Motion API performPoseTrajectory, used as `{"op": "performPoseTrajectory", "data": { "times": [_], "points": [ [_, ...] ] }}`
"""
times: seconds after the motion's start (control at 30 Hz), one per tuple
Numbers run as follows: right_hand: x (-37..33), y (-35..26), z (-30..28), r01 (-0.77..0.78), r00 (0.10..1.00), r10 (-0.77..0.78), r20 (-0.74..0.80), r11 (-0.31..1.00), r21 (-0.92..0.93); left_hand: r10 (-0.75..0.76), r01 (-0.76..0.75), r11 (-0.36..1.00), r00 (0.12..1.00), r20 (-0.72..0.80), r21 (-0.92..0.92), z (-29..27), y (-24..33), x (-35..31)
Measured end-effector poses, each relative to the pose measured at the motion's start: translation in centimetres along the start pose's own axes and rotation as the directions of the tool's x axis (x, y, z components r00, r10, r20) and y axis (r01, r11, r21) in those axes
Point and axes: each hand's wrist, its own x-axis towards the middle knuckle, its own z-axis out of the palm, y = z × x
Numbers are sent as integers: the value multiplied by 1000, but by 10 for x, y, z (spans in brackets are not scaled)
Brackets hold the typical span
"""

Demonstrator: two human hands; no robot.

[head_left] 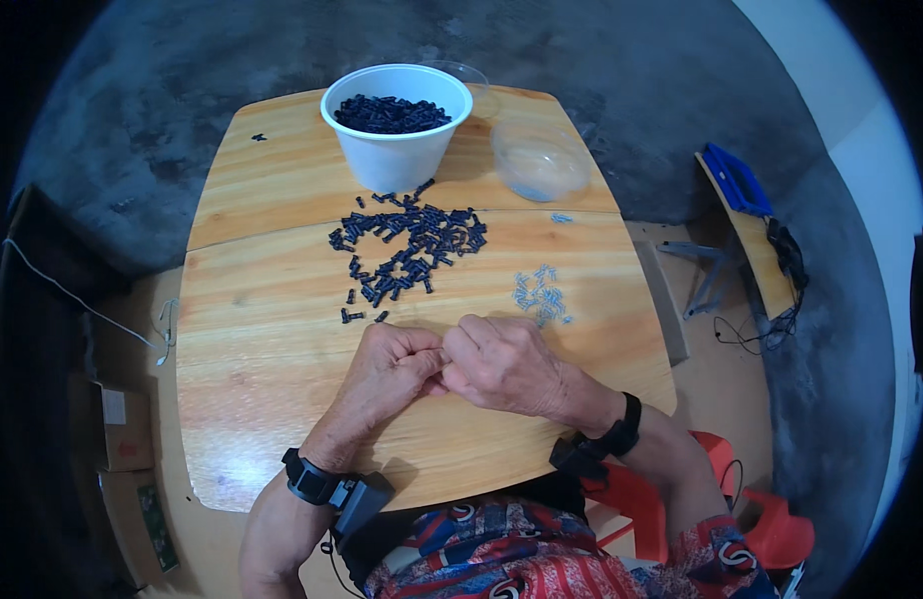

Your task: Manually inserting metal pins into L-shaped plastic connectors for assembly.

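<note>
My left hand (389, 369) and my right hand (501, 365) meet over the near middle of the wooden table (272, 379). Both are closed, fingertips pinched together and touching; whatever lies between them is hidden. Just beyond my left hand spreads a loose pile of small black stubby pieces (411, 250), a few of them strayed toward my fingers. Past my right hand lies a smaller scatter of tiny pale, clear-looking pieces (542, 296). At the far side stands a white tub (393, 160), filled with many more black pieces (391, 115).
Right of the tub sits a clear plastic bowl (541, 160) with some pale pieces in it, and a clear round lid (466, 80) lies behind. Red plastic stools (771, 529) stand at the lower right. Cardboard boxes (127, 429) are on the left floor.
</note>
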Motion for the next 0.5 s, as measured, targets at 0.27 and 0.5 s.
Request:
{"op": "performPoseTrajectory", "data": {
  "times": [0.27, 0.5],
  "points": [
    [-5, -2, 4, 32, 999, -32, -23, 999, -18, 27, -29, 999, 998, 51, 37, -1, 3, 0],
    [-7, -3, 10, 80, 997, -81, -16, 996, -45, 10, -11, 998, 999, 32, 56, 0, 5, 1]
  ]
}}
